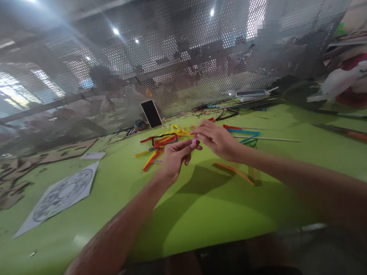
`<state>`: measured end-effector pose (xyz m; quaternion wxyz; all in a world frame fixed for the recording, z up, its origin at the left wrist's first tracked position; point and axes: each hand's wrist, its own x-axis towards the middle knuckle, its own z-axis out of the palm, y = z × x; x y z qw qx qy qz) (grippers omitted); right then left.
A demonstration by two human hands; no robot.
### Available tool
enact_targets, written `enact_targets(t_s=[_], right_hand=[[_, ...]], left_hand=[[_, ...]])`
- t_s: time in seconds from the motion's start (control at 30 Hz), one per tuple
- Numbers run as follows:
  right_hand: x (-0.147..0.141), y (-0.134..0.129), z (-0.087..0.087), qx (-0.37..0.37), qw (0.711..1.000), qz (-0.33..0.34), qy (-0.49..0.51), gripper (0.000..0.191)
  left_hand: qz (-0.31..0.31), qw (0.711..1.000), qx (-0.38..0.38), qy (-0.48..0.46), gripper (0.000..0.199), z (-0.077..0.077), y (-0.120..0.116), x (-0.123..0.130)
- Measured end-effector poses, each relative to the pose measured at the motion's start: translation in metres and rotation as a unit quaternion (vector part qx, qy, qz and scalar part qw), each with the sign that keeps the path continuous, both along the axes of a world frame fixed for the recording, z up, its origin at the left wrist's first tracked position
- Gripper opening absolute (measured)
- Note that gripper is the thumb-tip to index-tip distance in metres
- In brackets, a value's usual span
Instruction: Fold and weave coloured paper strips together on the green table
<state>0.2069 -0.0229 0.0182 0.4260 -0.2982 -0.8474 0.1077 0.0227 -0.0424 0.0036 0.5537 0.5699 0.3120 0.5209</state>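
Observation:
A small pink piece (194, 141), perhaps a coiled or folded strip, is pinched between the thumb and fingers of my left hand (174, 157). My right hand (217, 140) meets it from the right, fingertips closed at the piece's upper edge. Behind my hands lies a loose heap of thin coloured strips: a red and yellow strip (153, 158), yellow ones (180, 129) and black ones. Past my right wrist are a blue strip (243, 131) and a green one (249, 141). An orange strip (236, 173) rests on the table below my right forearm.
The green table (212, 222) ends close to me. To the left lie a printed paper (66, 191) and cardboard scraps (16, 179). A dark-screened device (151, 113) leans at the back before a perforated metal screen (173, 52). A thin stick (272, 139) and a plush-like figure (353, 83) are at right.

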Motion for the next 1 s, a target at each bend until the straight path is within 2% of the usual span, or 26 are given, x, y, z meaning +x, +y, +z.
enact_targets(t_s=[0.07,0.17,0.33,0.43,0.53,0.67,0.77,1.0], right_hand=[[0.005,0.004,-0.001,0.045,0.997,0.000,-0.067,0.029],[0.007,0.008,-0.004,0.053,0.993,-0.006,-0.105,0.027],[0.003,0.010,-0.008,0.055,0.998,0.016,-0.032,0.025],[0.000,0.008,-0.009,0.039,0.998,0.042,-0.012,0.026],[-0.005,0.001,-0.010,0.014,0.999,0.038,0.018,0.027],[-0.013,-0.012,-0.009,-0.041,0.995,0.036,0.080,0.026],[-0.017,-0.018,-0.005,-0.117,0.987,0.059,0.087,0.025],[-0.015,-0.014,-0.002,-0.290,0.946,0.105,0.105,0.027]], left_hand=[[-0.007,1.000,-0.011,-0.010,0.020,0.001,0.000,-0.001],[-0.015,0.999,-0.029,-0.029,0.019,0.002,0.000,-0.001],[-0.032,0.997,-0.023,-0.064,0.020,0.000,0.001,0.000],[-0.037,0.997,-0.009,-0.064,0.021,-0.001,0.001,-0.001],[-0.041,0.998,0.007,-0.055,0.017,0.002,-0.001,-0.003],[-0.028,0.998,0.052,-0.032,0.012,0.008,-0.006,-0.005],[-0.015,0.997,0.072,-0.022,0.013,0.010,-0.007,-0.004],[-0.043,0.994,0.005,-0.105,0.019,0.006,-0.007,0.005]])
